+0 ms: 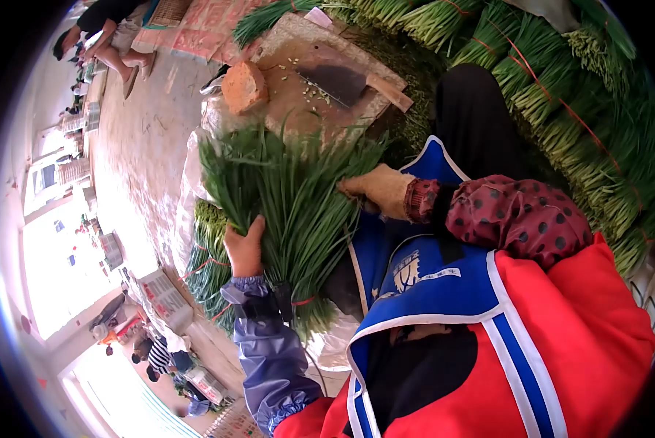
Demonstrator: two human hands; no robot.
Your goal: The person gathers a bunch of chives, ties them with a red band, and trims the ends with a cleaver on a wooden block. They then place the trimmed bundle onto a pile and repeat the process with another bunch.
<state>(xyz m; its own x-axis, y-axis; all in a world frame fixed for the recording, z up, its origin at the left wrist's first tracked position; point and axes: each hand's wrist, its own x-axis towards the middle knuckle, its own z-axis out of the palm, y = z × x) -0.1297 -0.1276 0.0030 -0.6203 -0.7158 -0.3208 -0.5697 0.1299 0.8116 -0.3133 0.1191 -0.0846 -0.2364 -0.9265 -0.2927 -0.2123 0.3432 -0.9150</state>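
A large fanned bundle of long green leafy stalks (298, 197) lies across my lap, its leaf ends pointing up toward a board. A red band circles its lower end. My left hand (245, 248), below a purple sleeve, grips the bundle's left side, thumb over the leaves and the other fingers mostly hidden. On the right side my right hand (380, 191), in a tan glove under a dotted red sleeve, has its fingers curled at the leaves. Beyond the leaf tips, a cleaver (335, 82) lies flat on the wooden board (287, 47) among cut bits.
An orange-brown block (244, 87) sits at the board's left edge. Tied green bundles (561, 109) are piled along the right, with another banded bundle (209, 255) left of my left hand. A person (105, 33) sits at the upper left; more people are lower left.
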